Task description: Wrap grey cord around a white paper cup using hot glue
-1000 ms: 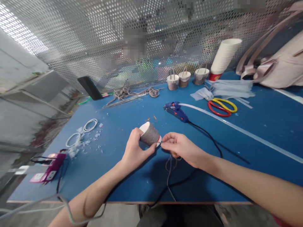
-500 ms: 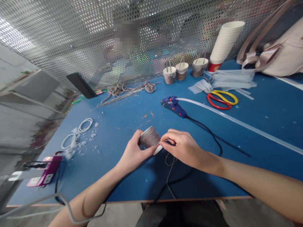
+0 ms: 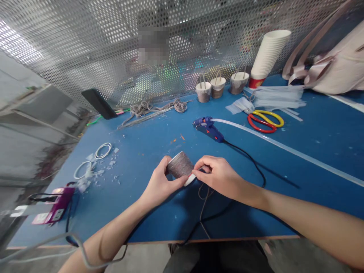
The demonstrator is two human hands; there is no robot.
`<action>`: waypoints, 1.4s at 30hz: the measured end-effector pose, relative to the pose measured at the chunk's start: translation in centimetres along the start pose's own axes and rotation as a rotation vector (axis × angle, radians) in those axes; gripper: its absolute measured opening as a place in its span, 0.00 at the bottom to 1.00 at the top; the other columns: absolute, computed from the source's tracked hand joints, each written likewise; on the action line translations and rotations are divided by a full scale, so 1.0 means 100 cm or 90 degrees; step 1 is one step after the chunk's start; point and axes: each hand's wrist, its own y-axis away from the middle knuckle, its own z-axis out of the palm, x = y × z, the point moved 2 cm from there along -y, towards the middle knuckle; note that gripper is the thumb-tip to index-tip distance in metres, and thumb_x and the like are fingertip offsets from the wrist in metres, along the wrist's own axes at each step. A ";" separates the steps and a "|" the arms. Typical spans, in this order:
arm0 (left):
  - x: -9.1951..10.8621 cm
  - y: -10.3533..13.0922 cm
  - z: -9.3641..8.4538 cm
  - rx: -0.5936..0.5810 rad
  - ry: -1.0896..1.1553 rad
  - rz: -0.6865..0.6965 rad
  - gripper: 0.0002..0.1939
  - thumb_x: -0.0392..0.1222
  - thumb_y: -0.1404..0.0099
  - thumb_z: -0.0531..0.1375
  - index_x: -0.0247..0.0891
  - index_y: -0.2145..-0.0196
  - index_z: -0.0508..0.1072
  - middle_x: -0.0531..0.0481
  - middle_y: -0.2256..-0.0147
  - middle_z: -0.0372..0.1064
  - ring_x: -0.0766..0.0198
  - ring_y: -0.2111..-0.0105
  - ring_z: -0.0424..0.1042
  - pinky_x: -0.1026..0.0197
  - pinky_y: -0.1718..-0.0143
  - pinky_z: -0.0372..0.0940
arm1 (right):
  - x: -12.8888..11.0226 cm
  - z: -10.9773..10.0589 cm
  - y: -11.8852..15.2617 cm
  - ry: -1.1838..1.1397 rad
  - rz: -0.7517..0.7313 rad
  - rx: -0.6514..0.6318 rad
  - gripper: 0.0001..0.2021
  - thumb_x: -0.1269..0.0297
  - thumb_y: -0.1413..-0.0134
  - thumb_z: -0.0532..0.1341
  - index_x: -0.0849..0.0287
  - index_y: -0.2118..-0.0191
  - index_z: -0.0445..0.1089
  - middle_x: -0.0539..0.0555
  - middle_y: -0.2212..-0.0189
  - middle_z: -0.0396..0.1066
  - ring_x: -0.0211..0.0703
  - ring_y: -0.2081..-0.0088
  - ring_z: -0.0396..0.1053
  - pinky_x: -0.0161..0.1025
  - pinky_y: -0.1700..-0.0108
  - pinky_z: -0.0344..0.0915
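Note:
A paper cup [image 3: 180, 165] wound with grey-brown cord lies tilted in my left hand [image 3: 162, 182], whose thumb presses near its white rim. A narrow red and white band of the cup shows beside the wrapping. At the cup's right side, my right hand [image 3: 220, 176] pinches the cord [image 3: 203, 204] between thumb and fingertips. The cord's loose length loops below that hand and runs down toward the table's front edge. Beyond the hands, a blue hot glue gun [image 3: 209, 129] rests on the blue table with a long glue stick [image 3: 284, 142] in its back.
Three cord-wrapped cups [image 3: 218, 87] stand at the back beside a tall cup stack [image 3: 269, 57]. Red-and-yellow scissors [image 3: 265, 120] lie near clear strips [image 3: 280, 97]. Cord bundles [image 3: 142, 110], a phone [image 3: 99, 104], white rings [image 3: 102, 151] and a purple power strip [image 3: 55, 204] are left.
Both hands keep their hold on the cup and cord, with only a slight shift of the right fingers along the wrapping. The camera view has tilted slightly.

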 end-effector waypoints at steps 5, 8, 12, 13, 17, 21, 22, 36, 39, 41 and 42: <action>0.001 0.000 0.000 -0.007 -0.004 0.005 0.15 0.45 0.49 0.63 0.38 0.69 0.62 0.55 0.71 0.60 0.65 0.70 0.64 0.61 0.67 0.61 | -0.001 -0.001 -0.001 0.001 0.001 0.001 0.05 0.68 0.49 0.61 0.58 0.74 0.70 0.46 0.78 0.63 0.34 0.76 0.58 0.35 0.72 0.52; 0.002 0.000 0.000 -0.014 -0.002 0.006 0.15 0.45 0.49 0.63 0.38 0.69 0.62 0.55 0.72 0.60 0.66 0.71 0.63 0.61 0.68 0.61 | 0.000 -0.001 -0.001 0.005 -0.015 0.006 0.05 0.68 0.48 0.61 0.58 0.74 0.70 0.46 0.78 0.63 0.34 0.76 0.57 0.35 0.71 0.53; 0.003 0.000 -0.001 -0.009 0.001 0.006 0.14 0.46 0.49 0.63 0.38 0.70 0.62 0.55 0.72 0.60 0.66 0.71 0.63 0.62 0.68 0.60 | 0.000 0.000 -0.001 0.006 -0.008 0.003 0.06 0.68 0.49 0.61 0.58 0.75 0.70 0.46 0.78 0.63 0.34 0.76 0.57 0.35 0.72 0.53; 0.003 0.000 -0.001 -0.006 -0.003 0.005 0.14 0.46 0.49 0.63 0.38 0.70 0.62 0.55 0.72 0.60 0.66 0.71 0.63 0.62 0.68 0.60 | 0.000 0.000 0.000 0.005 -0.003 0.001 0.06 0.68 0.49 0.61 0.58 0.75 0.70 0.46 0.78 0.62 0.34 0.76 0.56 0.35 0.72 0.53; 0.004 -0.001 0.001 0.003 -0.018 -0.002 0.15 0.46 0.50 0.64 0.37 0.71 0.63 0.56 0.73 0.60 0.67 0.72 0.61 0.63 0.70 0.58 | -0.003 0.001 0.001 0.001 0.002 -0.004 0.06 0.68 0.49 0.62 0.57 0.75 0.69 0.46 0.79 0.62 0.34 0.76 0.56 0.35 0.72 0.53; 0.005 -0.001 0.001 0.009 -0.019 -0.007 0.15 0.46 0.50 0.64 0.37 0.71 0.64 0.56 0.74 0.59 0.68 0.73 0.61 0.64 0.71 0.57 | -0.003 0.002 0.001 -0.008 0.002 -0.006 0.06 0.67 0.49 0.62 0.58 0.75 0.70 0.46 0.79 0.62 0.34 0.77 0.56 0.34 0.73 0.53; 0.006 -0.001 0.001 0.012 -0.017 -0.007 0.15 0.46 0.50 0.64 0.37 0.71 0.64 0.56 0.74 0.60 0.68 0.73 0.61 0.64 0.71 0.57 | -0.003 0.002 0.001 -0.010 0.005 -0.006 0.06 0.67 0.49 0.61 0.58 0.75 0.70 0.46 0.79 0.62 0.34 0.77 0.56 0.34 0.73 0.53; 0.005 -0.001 -0.002 0.022 0.010 -0.009 0.13 0.45 0.51 0.64 0.37 0.72 0.64 0.57 0.75 0.59 0.68 0.74 0.61 0.64 0.72 0.58 | 0.000 -0.002 -0.001 -0.044 0.040 -0.015 0.06 0.64 0.49 0.61 0.58 0.74 0.70 0.46 0.79 0.62 0.34 0.77 0.56 0.35 0.74 0.52; 0.004 -0.002 -0.002 0.022 0.023 -0.006 0.14 0.45 0.51 0.64 0.37 0.72 0.64 0.56 0.75 0.59 0.68 0.74 0.61 0.64 0.72 0.58 | -0.001 -0.002 -0.001 -0.056 0.063 -0.024 0.06 0.63 0.50 0.61 0.58 0.74 0.70 0.46 0.80 0.61 0.34 0.77 0.55 0.35 0.74 0.51; 0.004 -0.002 -0.001 0.020 0.030 -0.005 0.14 0.46 0.51 0.64 0.37 0.72 0.64 0.56 0.75 0.59 0.68 0.74 0.61 0.64 0.72 0.58 | -0.001 -0.003 -0.002 -0.066 0.080 -0.031 0.06 0.63 0.50 0.61 0.58 0.74 0.70 0.45 0.81 0.59 0.34 0.78 0.55 0.35 0.75 0.51; 0.004 -0.002 -0.001 0.019 0.033 -0.005 0.15 0.46 0.51 0.64 0.37 0.71 0.64 0.56 0.74 0.60 0.68 0.74 0.61 0.64 0.71 0.58 | -0.002 -0.003 -0.002 -0.071 0.088 -0.035 0.06 0.63 0.50 0.61 0.58 0.74 0.70 0.45 0.81 0.59 0.34 0.78 0.55 0.34 0.75 0.50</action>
